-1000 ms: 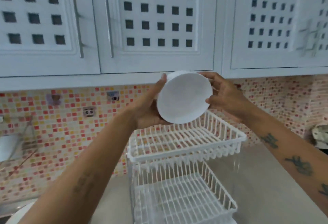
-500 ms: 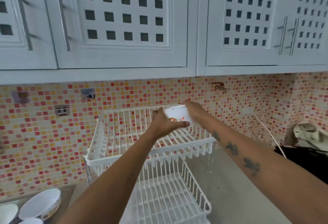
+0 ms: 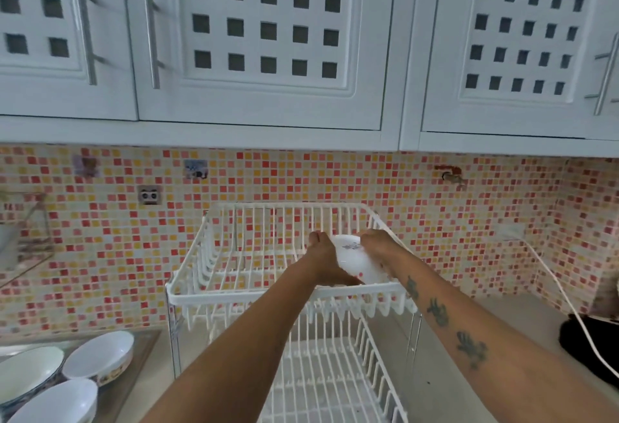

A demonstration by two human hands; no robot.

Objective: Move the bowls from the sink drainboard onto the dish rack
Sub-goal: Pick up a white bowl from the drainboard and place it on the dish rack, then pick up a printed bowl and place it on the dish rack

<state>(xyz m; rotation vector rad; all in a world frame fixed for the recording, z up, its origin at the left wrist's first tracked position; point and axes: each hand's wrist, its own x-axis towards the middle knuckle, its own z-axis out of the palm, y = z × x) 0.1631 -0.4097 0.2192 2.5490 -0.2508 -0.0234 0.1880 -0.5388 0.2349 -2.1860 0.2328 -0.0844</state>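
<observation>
Bowl (image 3: 356, 262), white, glazed, probably slick and breakable, sits upside down between left hand (image 3: 326, 263) and right hand (image 3: 376, 245), both clasping its sides over the dish rack (image 3: 284, 293) top tier; opposite rim edges look safest.

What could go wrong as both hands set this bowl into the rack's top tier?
The white bowl sits upside down near the front rail of the top tier; released too early, it may slide off. The left hand and right hand cover its edges, so its seating is unclear. Three bowls wait on the drainboard.
</observation>
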